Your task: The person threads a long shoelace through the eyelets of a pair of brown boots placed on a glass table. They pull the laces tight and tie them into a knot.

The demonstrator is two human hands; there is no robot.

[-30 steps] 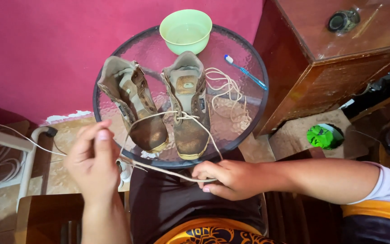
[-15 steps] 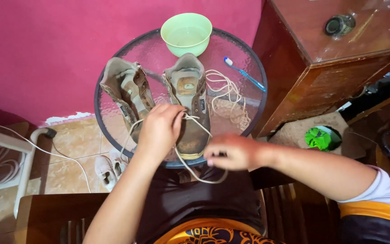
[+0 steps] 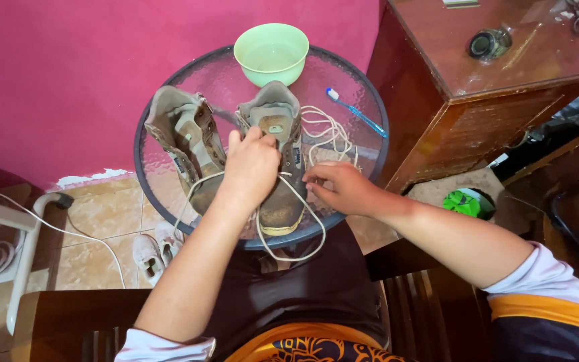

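Two worn tan boots stand on a round glass table [image 3: 169, 214]. My left hand [image 3: 252, 164] rests on top of the right boot [image 3: 279, 167], fingers over its laces. My right hand [image 3: 340, 188] pinches the white lace [image 3: 289, 251] just beside that boot; the lace loops down over the table's front edge. The left boot [image 3: 182, 144] stands untouched, its tongue pulled open.
A green bowl [image 3: 271, 52] sits at the table's far edge, a blue toothbrush [image 3: 356, 112] and a loose lace pile [image 3: 326, 131] to the right. A wooden cabinet [image 3: 477, 87] stands at right, small white shoes [image 3: 152, 251] on the floor, a white chair [image 3: 8, 241] left.
My left hand moved from the near left up onto the right boot. My right hand rose to the boot's side, and the lace went slack into a loop.
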